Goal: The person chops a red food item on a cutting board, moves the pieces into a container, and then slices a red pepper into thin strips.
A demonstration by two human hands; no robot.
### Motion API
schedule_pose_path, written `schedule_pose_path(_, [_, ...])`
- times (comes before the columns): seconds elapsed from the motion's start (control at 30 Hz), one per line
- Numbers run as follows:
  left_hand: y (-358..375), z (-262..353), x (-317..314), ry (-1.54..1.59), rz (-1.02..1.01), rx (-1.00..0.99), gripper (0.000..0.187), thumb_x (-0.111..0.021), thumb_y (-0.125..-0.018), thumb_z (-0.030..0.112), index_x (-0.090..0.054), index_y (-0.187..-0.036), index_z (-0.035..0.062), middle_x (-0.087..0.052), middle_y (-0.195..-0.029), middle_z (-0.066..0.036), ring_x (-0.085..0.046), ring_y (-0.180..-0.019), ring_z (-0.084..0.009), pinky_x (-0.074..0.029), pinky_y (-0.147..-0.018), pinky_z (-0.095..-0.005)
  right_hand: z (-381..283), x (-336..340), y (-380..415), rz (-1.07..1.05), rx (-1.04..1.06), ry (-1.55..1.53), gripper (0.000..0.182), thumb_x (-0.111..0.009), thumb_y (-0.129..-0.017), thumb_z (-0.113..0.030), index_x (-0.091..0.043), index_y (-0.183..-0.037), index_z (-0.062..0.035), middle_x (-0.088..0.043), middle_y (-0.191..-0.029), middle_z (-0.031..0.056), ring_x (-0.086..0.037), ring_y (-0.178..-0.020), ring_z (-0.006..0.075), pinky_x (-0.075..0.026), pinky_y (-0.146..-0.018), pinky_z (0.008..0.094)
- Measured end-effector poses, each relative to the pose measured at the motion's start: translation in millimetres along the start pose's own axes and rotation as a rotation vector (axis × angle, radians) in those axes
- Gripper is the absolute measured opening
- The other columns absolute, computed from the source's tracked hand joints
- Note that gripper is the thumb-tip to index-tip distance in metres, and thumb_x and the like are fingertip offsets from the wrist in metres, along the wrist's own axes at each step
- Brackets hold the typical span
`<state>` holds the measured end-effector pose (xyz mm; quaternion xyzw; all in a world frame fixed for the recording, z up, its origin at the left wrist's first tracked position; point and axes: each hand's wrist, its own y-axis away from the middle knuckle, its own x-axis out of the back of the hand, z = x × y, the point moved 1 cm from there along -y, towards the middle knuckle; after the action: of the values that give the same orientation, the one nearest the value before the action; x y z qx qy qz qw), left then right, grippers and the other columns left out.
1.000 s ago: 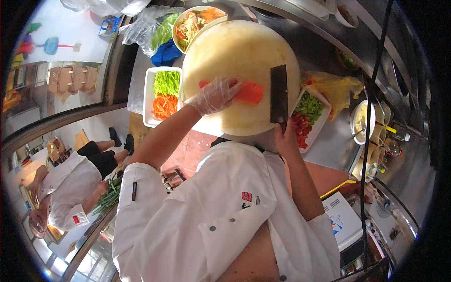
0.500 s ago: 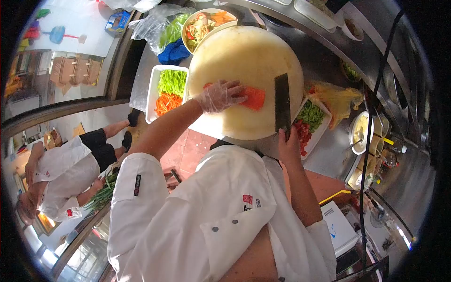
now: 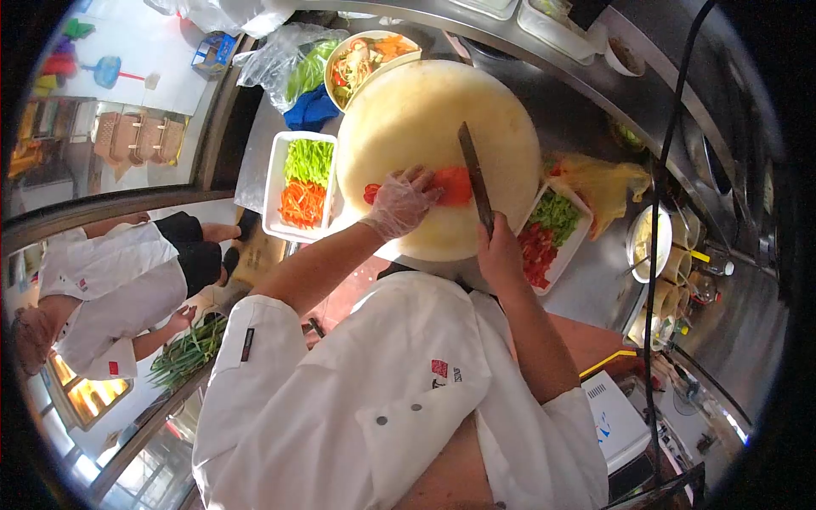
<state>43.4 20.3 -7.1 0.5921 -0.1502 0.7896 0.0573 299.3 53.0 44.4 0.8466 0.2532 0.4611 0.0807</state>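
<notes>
On the round, pale chopping block (image 3: 442, 102) lies a flat orange-red vegetable piece (image 3: 453, 186). My left hand (image 3: 403, 204), in a clear plastic glove, presses over its left part with the fingers bent. A small red bit (image 3: 371, 193) shows on the other side of that hand. My right hand (image 3: 500, 246) is closed around the handle of a cleaver (image 3: 476, 174). Its dark blade is seen nearly edge-on, just right of the vegetable's right end, with the tip pointing away from me.
Left of the block stands a white tray (image 3: 267, 208) of green and orange-red strips. Another tray (image 3: 583, 223), with chopped green and red pieces, stands right. Behind are a bowl (image 3: 416, 56) of mixed vegetables and a blue cloth (image 3: 311, 110). A person (image 3: 136, 276) handles long greens at left.
The cleaver has moved left toward the vegetable and turned from broadside to nearly edge-on. My left hand has shifted slightly toward me, its fingers more bent.
</notes>
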Motion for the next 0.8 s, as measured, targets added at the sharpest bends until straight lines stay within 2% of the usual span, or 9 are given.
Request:
schedule_pose_path(0.07, [-11,-2,-7,-0.018,-0.024,-0.073,0.035,-0.071,-0.088,0.026,-0.075,-0.121,0.0176,-0.063,-0.141,-0.011,-0.060,-0.129,-0.0348,-0.050,-0.103,-0.0511,13,-4,-3,0.034,0.068,0.050,0.038,-0.056,-0.109,-0.030,-0.051,-0.131,0.0005,-0.069,-0.115,0.0306,-0.068,-0.107,0.0497,-0.055,-0.089,0.0573])
schedule_pose_path(0.13, [-19,-13,-22,-0.012,-0.093,-0.142,0.035,-0.069,-0.088,0.025,-0.074,-0.121,0.0155,-0.063,-0.139,-0.011,-0.062,-0.127,-0.0331,-0.049,-0.105,-0.0485,10,0,0,0.012,0.047,0.009,0.037,-0.056,-0.109,-0.031,-0.052,-0.130,-0.0005,-0.069,-0.114,0.0306,-0.068,-0.108,0.0497,-0.054,-0.089,0.0573])
schedule_pose_path(0.27, [-29,-16,-10,0.091,-0.102,-0.254,0.035,-0.063,-0.093,0.023,-0.072,-0.126,0.0138,-0.065,-0.137,-0.010,-0.063,-0.124,-0.0310,-0.051,-0.105,-0.0459,7,22,4,-0.069,-0.065,-0.066,0.038,-0.055,-0.110,-0.034,-0.055,-0.129,-0.0021,-0.070,-0.112,0.0301,-0.068,-0.107,0.0503,-0.053,-0.087,0.0579])
schedule_pose_path(0.37, [-32,-17,-13,0.051,-0.169,-0.350,0.036,-0.061,-0.094,0.023,-0.071,-0.127,0.0135,-0.067,-0.135,-0.010,-0.064,-0.123,-0.0309,-0.052,-0.104,-0.0454,0,38,10,-0.020,-0.065,0.002,0.037,-0.052,-0.110,-0.037,-0.057,-0.123,-0.0023,-0.071,-0.101,0.0272,-0.069,-0.097,0.0499,-0.052,-0.081,0.0567])
schedule_pose_path(0.47, [-40,-23,-20,0.067,-0.182,-0.397,0.035,-0.060,-0.095,0.022,-0.071,-0.127,0.0136,-0.068,-0.132,-0.010,-0.065,-0.120,-0.0313,-0.053,-0.101,-0.0449,1,51,7,0.054,0.056,0.160,0.036,-0.054,-0.110,-0.037,-0.060,-0.118,-0.0020,-0.070,-0.096,0.0267,-0.069,-0.094,0.0497,-0.052,-0.079,0.0580])
schedule_pose_path(0.53, [-43,-23,-24,0.053,-0.151,-0.412,0.035,-0.060,-0.094,0.021,-0.072,-0.127,0.0142,-0.069,-0.129,-0.010,-0.066,-0.118,-0.0314,-0.055,-0.098,-0.0455,0,56,8,0.007,0.056,0.144,0.035,-0.055,-0.110,-0.036,-0.060,-0.114,-0.0020,-0.070,-0.095,0.0260,-0.070,-0.092,0.0485,-0.053,-0.078,0.0575])
schedule_pose_path(0.63, [-45,-15,-27,0.028,-0.231,-0.286,0.037,-0.061,-0.093,0.020,-0.072,-0.127,0.0127,-0.071,-0.122,-0.010,-0.069,-0.112,-0.0314,-0.057,-0.093,-0.0463,6,50,4,-0.036,0.090,0.233,0.035,-0.054,-0.110,-0.037,-0.058,-0.112,-0.0023,-0.071,-0.094,0.0259,-0.072,-0.090,0.0475,-0.056,-0.076,0.0578])
schedule_pose_path(0.8, [-55,-4,-18,0.047,-0.179,-0.158,0.039,-0.064,-0.090,0.022,-0.073,-0.126,0.0086,-0.072,-0.118,-0.011,-0.070,-0.104,-0.0315,-0.058,-0.090,-0.0457,-2,50,6,-0.092,0.095,0.326,0.036,-0.053,-0.110,-0.038,-0.056,-0.109,-0.0017,-0.071,-0.098,0.0263,-0.074,-0.087,0.0442,-0.059,-0.074,0.0587])
